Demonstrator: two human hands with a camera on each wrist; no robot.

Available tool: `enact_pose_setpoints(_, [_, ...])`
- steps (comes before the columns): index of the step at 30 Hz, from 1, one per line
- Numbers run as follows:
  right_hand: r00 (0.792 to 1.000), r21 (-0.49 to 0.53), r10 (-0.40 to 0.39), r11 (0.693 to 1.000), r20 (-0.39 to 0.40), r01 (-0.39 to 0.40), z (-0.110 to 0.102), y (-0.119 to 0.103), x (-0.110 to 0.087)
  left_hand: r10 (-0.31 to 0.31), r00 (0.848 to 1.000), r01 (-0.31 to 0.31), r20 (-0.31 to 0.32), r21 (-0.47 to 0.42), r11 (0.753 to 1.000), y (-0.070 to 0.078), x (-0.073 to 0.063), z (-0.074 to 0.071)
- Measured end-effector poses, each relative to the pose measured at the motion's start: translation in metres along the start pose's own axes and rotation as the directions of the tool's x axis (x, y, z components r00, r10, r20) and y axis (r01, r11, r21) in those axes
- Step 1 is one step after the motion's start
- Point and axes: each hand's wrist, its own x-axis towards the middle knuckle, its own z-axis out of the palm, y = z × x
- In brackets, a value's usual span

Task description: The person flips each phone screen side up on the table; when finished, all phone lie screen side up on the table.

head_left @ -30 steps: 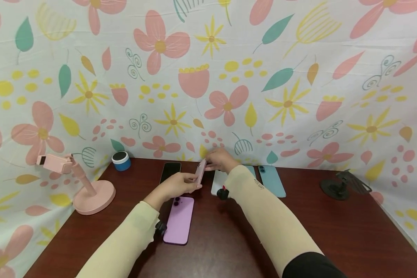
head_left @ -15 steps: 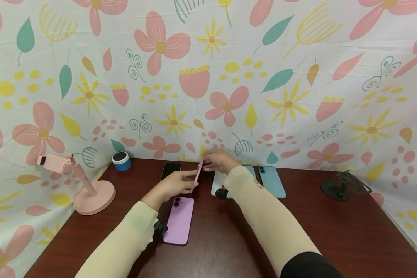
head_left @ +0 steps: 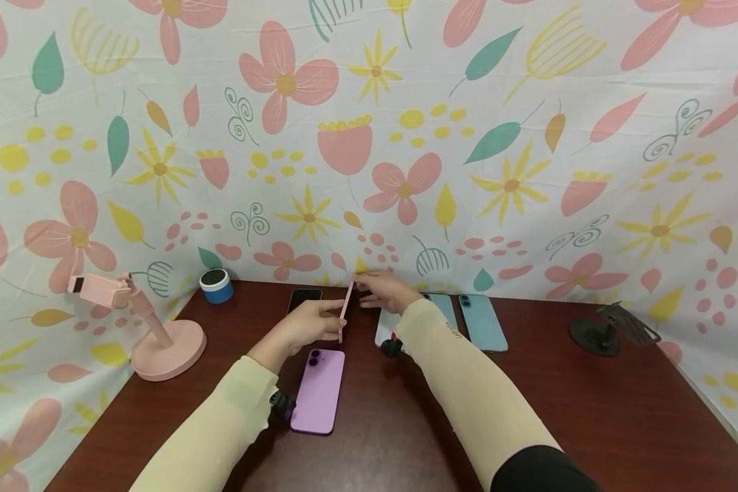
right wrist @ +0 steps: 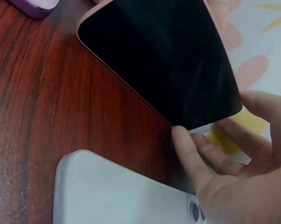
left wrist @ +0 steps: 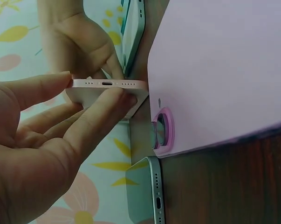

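Observation:
A pink phone (head_left: 347, 305) stands on its long edge between both hands, back toward the left and dark screen (right wrist: 163, 60) toward the right. My left hand (head_left: 304, 324) pinches its near end, thumb and fingers either side of the charging port edge (left wrist: 107, 84). At the far end, my right hand (head_left: 389, 292) holds the corners between thumb and fingertips (right wrist: 180, 133). A purple phone (head_left: 318, 393) lies back up just in front of the left hand. Partly under the right forearm lies a white phone (head_left: 386, 329), back up.
Two light blue phones, one partly hidden (head_left: 447, 311) and one fully visible (head_left: 484, 322), lie at right. A dark-screened phone (head_left: 304, 298) is behind the left hand. Also there are a pink phone stand (head_left: 167, 348), a blue-and-white jar (head_left: 216, 287) and a black stand (head_left: 596, 335).
The pink phone has turned from slanted, its back partly showing, to nearly edge-on in the head view. Both hands have shifted slightly left with it, still holding its two ends.

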Motion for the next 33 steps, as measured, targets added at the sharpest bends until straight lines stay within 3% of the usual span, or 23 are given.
enact_pose_setpoints(13, [0.998,-0.081,-0.051,0.995,0.029,0.053,-0.005,0.011,0.005,-0.017,0.998,0.016,-0.063,-0.017,1.0,0.004,-0.004,0.001])
enact_pose_setpoints(21, [0.999,-0.158,-0.041,0.987,0.007,0.042,-0.009,0.013,0.005,-0.028,0.996,0.026,-0.089,-0.02,0.999,-0.001,-0.005,-0.001])
enact_pose_setpoints(33, [0.999,-0.211,-0.034,0.977,0.012,0.036,-0.005,0.008,-0.003,-0.014,0.993,0.032,-0.113,0.152,0.988,-0.012,-0.002,-0.001])
